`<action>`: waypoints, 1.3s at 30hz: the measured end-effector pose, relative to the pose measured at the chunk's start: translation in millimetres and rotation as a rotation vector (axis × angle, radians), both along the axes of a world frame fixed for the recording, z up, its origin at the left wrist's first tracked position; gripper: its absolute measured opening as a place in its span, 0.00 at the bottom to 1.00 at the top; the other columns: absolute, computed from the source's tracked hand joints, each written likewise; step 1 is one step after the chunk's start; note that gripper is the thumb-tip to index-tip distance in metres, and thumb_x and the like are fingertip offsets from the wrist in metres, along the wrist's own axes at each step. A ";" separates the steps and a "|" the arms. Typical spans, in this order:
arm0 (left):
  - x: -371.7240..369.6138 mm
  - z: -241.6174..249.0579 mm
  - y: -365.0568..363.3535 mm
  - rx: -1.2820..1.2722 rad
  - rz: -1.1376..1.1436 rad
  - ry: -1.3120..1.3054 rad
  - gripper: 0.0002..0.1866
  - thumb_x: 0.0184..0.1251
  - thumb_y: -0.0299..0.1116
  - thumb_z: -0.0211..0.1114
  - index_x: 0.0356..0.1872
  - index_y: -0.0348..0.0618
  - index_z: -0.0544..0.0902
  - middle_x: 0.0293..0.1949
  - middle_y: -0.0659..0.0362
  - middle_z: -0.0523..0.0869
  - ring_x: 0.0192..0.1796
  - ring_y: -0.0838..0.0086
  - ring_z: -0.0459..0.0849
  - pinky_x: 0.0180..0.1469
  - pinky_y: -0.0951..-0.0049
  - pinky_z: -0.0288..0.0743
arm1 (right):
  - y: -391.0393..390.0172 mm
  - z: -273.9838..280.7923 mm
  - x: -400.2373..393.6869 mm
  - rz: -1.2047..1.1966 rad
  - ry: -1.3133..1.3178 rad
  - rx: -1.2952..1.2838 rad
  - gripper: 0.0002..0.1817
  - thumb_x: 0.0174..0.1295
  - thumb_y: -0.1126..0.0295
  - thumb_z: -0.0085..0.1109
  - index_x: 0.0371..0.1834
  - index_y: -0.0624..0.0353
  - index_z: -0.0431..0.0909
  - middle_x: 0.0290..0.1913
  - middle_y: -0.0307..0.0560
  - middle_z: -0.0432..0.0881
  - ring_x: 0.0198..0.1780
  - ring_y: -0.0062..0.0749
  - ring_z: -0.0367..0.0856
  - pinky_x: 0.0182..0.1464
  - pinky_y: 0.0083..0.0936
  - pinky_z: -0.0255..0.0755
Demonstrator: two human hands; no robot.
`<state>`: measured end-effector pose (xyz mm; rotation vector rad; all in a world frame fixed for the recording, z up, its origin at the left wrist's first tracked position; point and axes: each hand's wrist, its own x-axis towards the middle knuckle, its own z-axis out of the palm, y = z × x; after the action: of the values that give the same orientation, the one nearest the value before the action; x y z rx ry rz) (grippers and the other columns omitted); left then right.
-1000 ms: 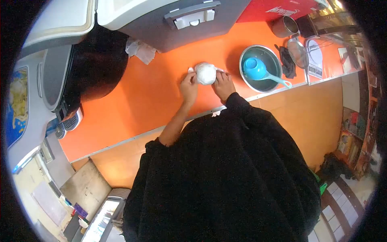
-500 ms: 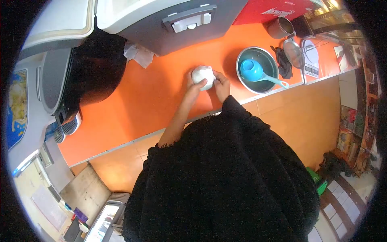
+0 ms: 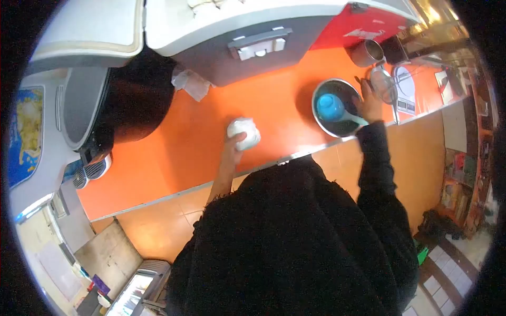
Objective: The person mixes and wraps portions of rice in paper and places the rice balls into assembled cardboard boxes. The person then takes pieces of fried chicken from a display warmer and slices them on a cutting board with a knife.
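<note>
With my left hand (image 3: 232, 149) grasping the rounded white bundle (image 3: 245, 130) over the flat orange desk's (image 3: 184, 145) near side, I seem to be at a reaching step, my right hand (image 3: 372, 105), its grip unclear, at the round metal bowl's (image 3: 345, 90) right rim, calling for a steady left hold.

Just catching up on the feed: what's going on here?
The person's left hand grips a white, rounded bundle at the orange counter. The right hand is apart from it, by the right side of the round basin; whether it touches anything there is unclear. A blue dipper rests in the basin.
</note>
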<state>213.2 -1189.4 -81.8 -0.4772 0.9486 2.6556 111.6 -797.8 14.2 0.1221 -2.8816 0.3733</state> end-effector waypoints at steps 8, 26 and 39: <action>75.3 15.6 -74.9 -0.107 0.175 -0.094 0.26 0.55 0.40 0.58 0.54 0.44 0.65 0.50 0.53 0.72 0.51 0.60 0.73 0.48 0.52 0.72 | -85.7 -73.8 -13.0 0.391 -0.492 -0.346 0.21 0.44 0.70 0.58 0.44 0.61 0.72 0.40 0.48 0.77 0.41 0.31 0.76 0.45 0.28 0.69; 60.9 87.8 -6.7 -0.208 0.131 -0.383 0.33 0.49 0.53 0.62 0.50 0.38 0.68 0.44 0.51 0.74 0.46 0.61 0.74 0.46 0.58 0.72 | -55.9 231.1 -134.9 1.113 -1.024 -0.588 0.20 0.58 0.63 0.53 0.48 0.66 0.69 0.38 0.50 0.77 0.39 0.27 0.77 0.41 0.23 0.71; -41.4 40.9 145.1 -0.024 0.052 -0.582 0.33 0.47 0.52 0.63 0.50 0.39 0.68 0.44 0.51 0.74 0.45 0.59 0.76 0.44 0.57 0.74 | -9.7 20.7 -439.1 0.974 -0.916 0.466 0.36 0.38 0.49 0.62 0.49 0.63 0.71 0.47 0.55 0.73 0.50 0.44 0.71 0.50 0.33 0.65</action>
<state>171.8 -1044.3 -40.9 -1.2059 0.7835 2.3236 -327.5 -807.5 34.8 1.9000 -3.4534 -0.1884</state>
